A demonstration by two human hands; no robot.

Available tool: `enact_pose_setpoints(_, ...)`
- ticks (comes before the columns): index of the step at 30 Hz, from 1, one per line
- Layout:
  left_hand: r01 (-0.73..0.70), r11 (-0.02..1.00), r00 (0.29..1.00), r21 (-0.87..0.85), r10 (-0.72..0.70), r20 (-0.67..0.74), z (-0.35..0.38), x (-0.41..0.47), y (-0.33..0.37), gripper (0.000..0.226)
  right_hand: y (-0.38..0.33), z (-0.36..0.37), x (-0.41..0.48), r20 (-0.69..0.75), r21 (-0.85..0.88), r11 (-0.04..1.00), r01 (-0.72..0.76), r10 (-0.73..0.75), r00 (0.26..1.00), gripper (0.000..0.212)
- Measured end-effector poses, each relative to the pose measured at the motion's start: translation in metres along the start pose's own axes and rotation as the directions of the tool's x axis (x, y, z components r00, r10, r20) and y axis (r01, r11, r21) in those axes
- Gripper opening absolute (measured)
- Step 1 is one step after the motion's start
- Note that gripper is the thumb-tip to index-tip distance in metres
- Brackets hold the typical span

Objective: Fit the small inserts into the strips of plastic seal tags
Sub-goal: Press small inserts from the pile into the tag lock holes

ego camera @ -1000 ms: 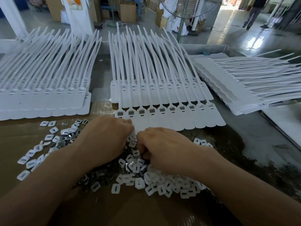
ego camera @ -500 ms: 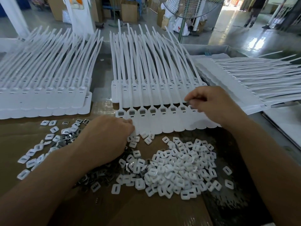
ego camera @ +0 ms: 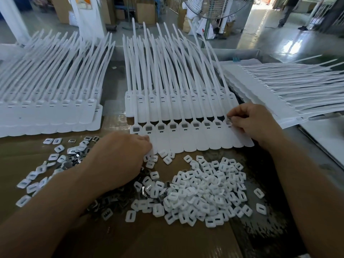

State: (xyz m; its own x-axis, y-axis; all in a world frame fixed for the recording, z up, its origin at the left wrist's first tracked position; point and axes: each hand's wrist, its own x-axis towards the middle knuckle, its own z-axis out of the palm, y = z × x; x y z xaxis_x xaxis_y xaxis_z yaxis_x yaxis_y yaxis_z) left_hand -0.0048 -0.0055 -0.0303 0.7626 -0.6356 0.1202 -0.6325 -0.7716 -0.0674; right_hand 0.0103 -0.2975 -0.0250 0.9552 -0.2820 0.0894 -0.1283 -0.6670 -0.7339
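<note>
As everything to be moved here is thin moulded plastic, bench (ego camera: 167, 239): brown cardboard fills the lower frame and gives a flat bed. Its open ground lies along the bottom edge, nearest the person.
side piles: the left stack (ego camera: 46, 112) sits at upper left and the right stack (ego camera: 279, 94) at upper right. The right stack's edge lies near the right hand (ego camera: 255, 123), so room to swing outward there looks tight.
strip in work (ego camera: 186, 142): it lies flat at the centre of the frame on a middle pile, tails running up and away. I judge it light and floppy, best steadied by pressing the broad flags rather than the tails.
insert heap (ego camera: 204, 192): loose white pieces lie at lower centre-right, with darker metal clips (ego camera: 115, 203) beside the left forearm. They look tiny, hard and easily scattered by a sweeping wrist.
left hand (ego camera: 119, 159): it is palm down at the strip's lower left corner, fingers bent, tips at the flag's edge. Whether it holds anything I cannot tell.
right hand: thumb and forefinger pinch a small insert (ego camera: 228, 121) at the row's right end.
end socket (ego camera: 229, 123): it is mostly hidden by the fingertips, so its seating cannot be told.
small insert: likely slippery. It should be held by its edges and kept square to the opening.
</note>
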Motion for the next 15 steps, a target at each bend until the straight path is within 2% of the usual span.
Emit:
enact_pose_setpoints(5,-0.018,1.0,1.0,0.015,0.018,0.005,0.0001,0.0021,-0.0001,0.037,0.001,0.0038,-0.0016,0.013,-0.051,0.999,0.011,-0.01,1.0,0.017)
enact_pose_setpoints(15,-0.013,1.0,1.0,0.023,0.013,0.028,-0.0013,0.0017,0.0004,0.04,0.0016,0.0085,0.0014,-0.01,-0.171,0.985,0.025,-0.027,1.0,0.013)
